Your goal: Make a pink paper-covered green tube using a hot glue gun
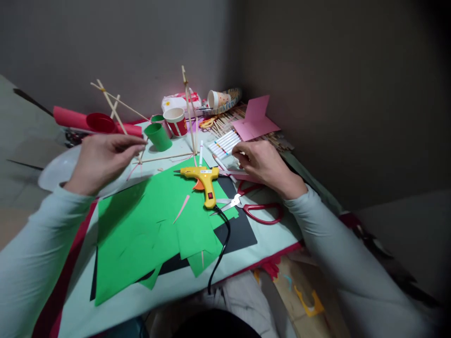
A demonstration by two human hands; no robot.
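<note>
Left hand pinches stick frame, its base on the table by the fingertips | right hand curled over marker set, grip unclear | risk: tug could topple frame onto glue gun between the hands

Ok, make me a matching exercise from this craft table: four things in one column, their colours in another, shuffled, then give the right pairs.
Things:
1. glue gun
2. scissors handles
3. paper cup lying beside the left hand
4. folded card at the back right

Colours:
A. pink
B. green
C. yellow
D. red

Pairs: 1-C, 2-D, 3-B, 4-A.

The left hand pinches a thin wooden stick of the stick frame; the right hand rests by the white markers.
</note>
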